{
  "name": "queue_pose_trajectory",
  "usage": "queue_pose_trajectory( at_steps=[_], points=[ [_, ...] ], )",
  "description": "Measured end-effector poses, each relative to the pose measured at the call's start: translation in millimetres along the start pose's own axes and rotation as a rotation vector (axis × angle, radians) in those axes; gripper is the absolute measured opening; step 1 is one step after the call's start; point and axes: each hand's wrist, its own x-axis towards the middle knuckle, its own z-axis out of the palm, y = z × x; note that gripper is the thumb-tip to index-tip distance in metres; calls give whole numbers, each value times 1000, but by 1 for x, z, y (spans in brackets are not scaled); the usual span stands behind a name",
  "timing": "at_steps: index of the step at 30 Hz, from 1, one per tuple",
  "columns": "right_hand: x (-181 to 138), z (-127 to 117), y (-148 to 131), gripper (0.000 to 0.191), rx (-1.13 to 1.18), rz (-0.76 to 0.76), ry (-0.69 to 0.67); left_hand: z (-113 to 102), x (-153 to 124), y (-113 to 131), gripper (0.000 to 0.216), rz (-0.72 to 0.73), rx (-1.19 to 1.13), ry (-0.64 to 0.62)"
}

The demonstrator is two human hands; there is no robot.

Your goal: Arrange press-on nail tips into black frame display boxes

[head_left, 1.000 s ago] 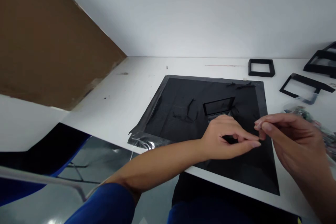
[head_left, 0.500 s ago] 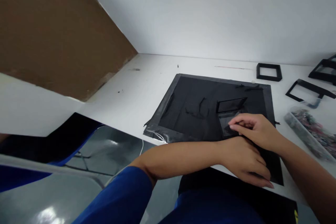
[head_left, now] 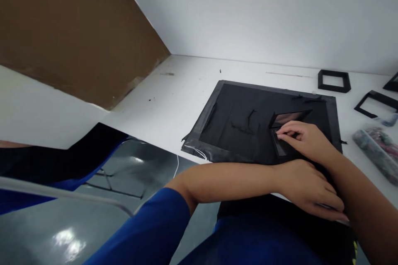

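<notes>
A small black hinged case (head_left: 283, 149) with a see-through lid lies opened on the black mat (head_left: 230, 112), its lid tilted up at the back. My right hand (head_left: 303, 136) is over the case, thumb and forefinger pinched together near its hinge side. Whatever is in that pinch is too small to make out. Closer to my body, my left hand (head_left: 311, 188) rests at the mat's front edge, below my right wrist. Its fingers are curled, and a thin dark gap shows between them; what they hold, if anything, is hidden.
Black rectangular frames (head_left: 334, 80) stand on the white table (head_left: 174, 103) at the back right. A clear plastic box (head_left: 374, 153) of small mixed pieces sits right of the mat. Thin black strips (head_left: 242, 126) lie on the mat. A blue chair (head_left: 102, 145) is at left.
The view has shifted, so the table sits further right and higher. My right hand's pinch has moved toward the case's hinge side. My left hand stays curled below it.
</notes>
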Motion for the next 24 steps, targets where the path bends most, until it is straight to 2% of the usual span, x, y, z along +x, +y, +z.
queue_pose_trajectory(
  at_steps=[7, 11, 18, 24],
  points=[
    [1, 0, -8, 17, -117, -86, 21, 4, 1, -3, 40, 14, -36, 17],
    [0, 2, -11, 19, -196, -108, 13, 8, 1, -9, 41, 44, -79, 23],
    [-2, 9, -15, 30, -263, -53, 21, 6, -3, -9, 32, 127, -42, 218],
    [0, 9, -14, 28, -246, -32, 23, -1, 0, -8, 20, 228, -47, 378]
  ],
)
